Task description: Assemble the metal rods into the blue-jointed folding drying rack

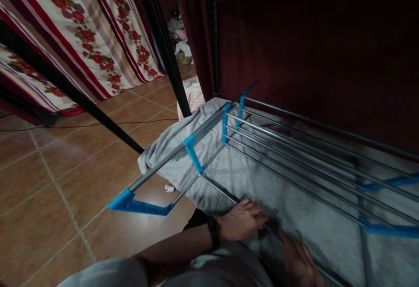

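Observation:
A clothes drying rack with blue plastic joints (193,152) and thin metal rods lies across the grey blanket (216,191). My left hand (240,220), a dark band at its wrist, has its fingers curled over the rack's near metal tube (218,185). Farther along that tube to the right, my right hand (298,258) is also closed around it, partly cut off by the bottom edge. A blue corner piece (140,206) of the rack juts out past the blanket over the floor at the left.
Dark metal posts (166,51) of the bed frame slant at the left, with a floral curtain (85,29) beyond. Brown tiles (42,191) cover the floor, crossed by a thin cable (131,123). A dark red curtain (294,60) hangs behind the bed.

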`<state>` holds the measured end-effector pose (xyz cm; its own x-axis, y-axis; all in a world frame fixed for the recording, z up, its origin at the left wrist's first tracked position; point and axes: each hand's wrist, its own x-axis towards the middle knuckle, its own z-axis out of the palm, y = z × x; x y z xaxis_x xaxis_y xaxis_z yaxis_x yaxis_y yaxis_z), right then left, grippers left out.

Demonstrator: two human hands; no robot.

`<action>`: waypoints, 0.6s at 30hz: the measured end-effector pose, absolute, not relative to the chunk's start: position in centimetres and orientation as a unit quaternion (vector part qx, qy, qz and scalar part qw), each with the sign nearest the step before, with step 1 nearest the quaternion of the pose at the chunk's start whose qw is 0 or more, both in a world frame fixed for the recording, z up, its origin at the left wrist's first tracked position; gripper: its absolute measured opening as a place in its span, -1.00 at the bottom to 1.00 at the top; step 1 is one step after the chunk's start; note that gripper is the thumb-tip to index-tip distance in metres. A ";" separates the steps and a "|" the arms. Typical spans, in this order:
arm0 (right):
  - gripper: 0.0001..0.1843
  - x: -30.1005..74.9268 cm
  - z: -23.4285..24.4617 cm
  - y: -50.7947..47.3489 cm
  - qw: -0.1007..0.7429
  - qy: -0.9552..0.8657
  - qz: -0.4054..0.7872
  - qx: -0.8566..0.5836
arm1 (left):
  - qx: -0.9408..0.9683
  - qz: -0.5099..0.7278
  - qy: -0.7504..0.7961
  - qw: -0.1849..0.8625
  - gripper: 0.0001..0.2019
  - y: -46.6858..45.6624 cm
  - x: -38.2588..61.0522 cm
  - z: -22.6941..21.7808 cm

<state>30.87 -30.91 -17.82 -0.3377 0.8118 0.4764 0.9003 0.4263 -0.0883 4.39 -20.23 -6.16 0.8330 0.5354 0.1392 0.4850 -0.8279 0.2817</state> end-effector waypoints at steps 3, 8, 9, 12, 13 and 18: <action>-0.09 31.7 -18.2 -30.4 0.230 -0.828 -0.097 -0.503 | 0.933 0.129 0.315 0.118 -0.71 -19.6 2.0 -6.7; -0.08 31.9 -17.6 -30.3 0.223 -0.822 -0.100 -0.514 | 0.877 0.202 0.414 0.138 -0.67 -19.7 -2.8 -8.6; -0.08 31.8 -17.5 -30.3 0.225 -0.823 -0.104 -0.512 | 0.861 0.225 0.434 0.140 -0.68 -20.0 -3.6 -8.9; -0.06 31.8 -17.3 -30.2 0.223 -0.836 -0.113 -0.488 | 0.771 0.322 0.529 0.146 -0.74 -21.2 -5.7 -9.7; -0.07 31.9 -17.3 -30.2 0.222 -0.837 -0.117 -0.485 | 0.729 0.360 0.562 0.154 -0.77 -21.6 -6.2 -9.8; -0.40 31.6 -17.0 -30.4 0.243 -0.829 -0.115 -0.491 | 0.428 0.538 0.627 0.367 -0.84 -20.7 -7.5 -10.2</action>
<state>31.59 -30.41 -17.02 -0.3992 0.7579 0.5160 0.8696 0.4914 -0.0489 -7.45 -20.74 -10.23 -0.3649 0.9310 0.0007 0.1411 0.0546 0.9885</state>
